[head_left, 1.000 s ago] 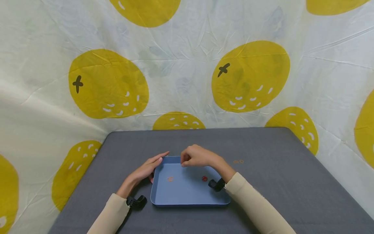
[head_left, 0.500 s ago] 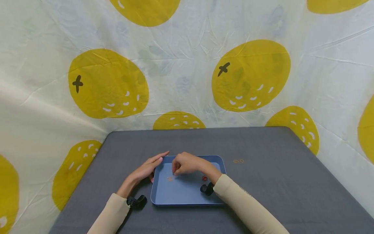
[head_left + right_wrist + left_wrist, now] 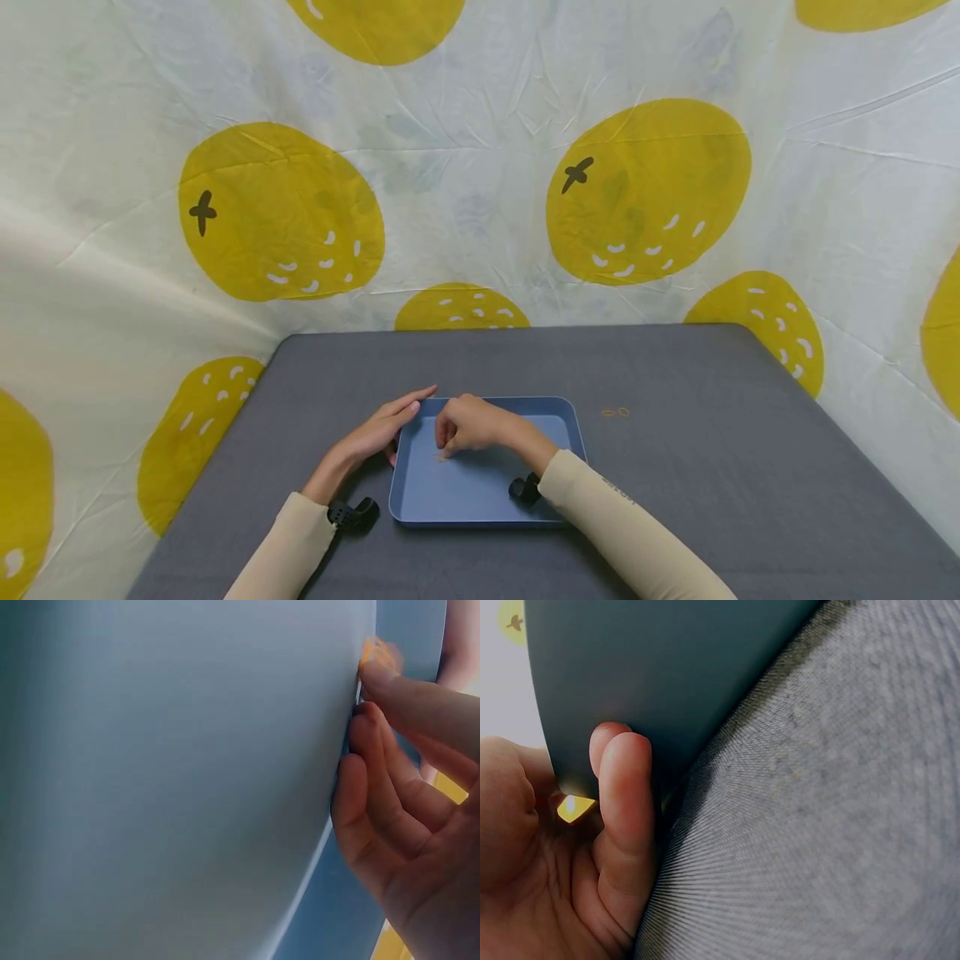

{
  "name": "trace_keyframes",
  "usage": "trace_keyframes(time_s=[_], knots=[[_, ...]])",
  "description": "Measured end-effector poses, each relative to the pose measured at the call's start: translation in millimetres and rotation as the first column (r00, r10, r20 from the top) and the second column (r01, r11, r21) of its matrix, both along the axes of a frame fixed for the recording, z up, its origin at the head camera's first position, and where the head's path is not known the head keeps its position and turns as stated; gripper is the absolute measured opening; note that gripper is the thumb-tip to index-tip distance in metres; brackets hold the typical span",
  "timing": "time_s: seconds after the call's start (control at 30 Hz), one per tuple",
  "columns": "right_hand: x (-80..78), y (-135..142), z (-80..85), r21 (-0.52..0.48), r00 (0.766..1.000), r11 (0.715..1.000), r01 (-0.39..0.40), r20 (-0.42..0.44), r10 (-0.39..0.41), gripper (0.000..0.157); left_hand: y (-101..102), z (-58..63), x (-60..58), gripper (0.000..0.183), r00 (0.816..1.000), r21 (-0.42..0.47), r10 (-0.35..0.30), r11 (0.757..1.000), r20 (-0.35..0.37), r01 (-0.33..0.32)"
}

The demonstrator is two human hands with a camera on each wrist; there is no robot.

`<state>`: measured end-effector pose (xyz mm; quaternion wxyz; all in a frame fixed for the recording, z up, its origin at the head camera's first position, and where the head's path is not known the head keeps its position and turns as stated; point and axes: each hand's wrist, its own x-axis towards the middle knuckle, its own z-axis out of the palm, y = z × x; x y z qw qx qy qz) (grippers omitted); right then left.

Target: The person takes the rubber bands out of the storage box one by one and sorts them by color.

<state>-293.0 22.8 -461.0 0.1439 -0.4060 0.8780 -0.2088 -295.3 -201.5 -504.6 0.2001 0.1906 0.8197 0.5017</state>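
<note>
the left hand [image 3: 381, 429] lies along the blue tray's [image 3: 480, 500] far left corner, fingers relaxed against its outer wall. the right hand [image 3: 471, 422] bends into the tray, thumb tip touching orange bands [image 3: 368, 652] — whether it pinches them, i cannot tell. two orange loops [image 3: 616, 412] lie beyond, on the table [image 3: 750, 467].

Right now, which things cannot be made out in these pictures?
Head view: the right arm hides part of the blue tray.
Right wrist view: the orange item is blurred and partly behind a fingertip.
Left wrist view: the blue tray's outer wall hides its inside.
</note>
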Motion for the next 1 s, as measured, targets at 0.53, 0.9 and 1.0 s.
trace_keyframes(time_s=[0.53,0.9,1.0], knots=[[-0.4,5.5,2.4,0.009,0.999,1.000,-0.001,-0.046,0.001,0.007,0.1,-0.7,-1.9,0.041,1.000,0.015,0.001,1.000,0.018,-0.001],[-3.1,8.6,2.2,-0.010,0.999,1.000,-0.005,-0.044,0.005,0.007,0.5,-0.3,-2.0,0.042,1.000,0.020,0.003,1.000,0.012,-0.003],[-3.4,9.1,1.7,-0.021,0.999,1.000,0.000,-0.045,-0.001,0.008,0.7,-0.5,-1.8,0.042,1.000,0.018,0.002,1.000,0.016,-0.002]])
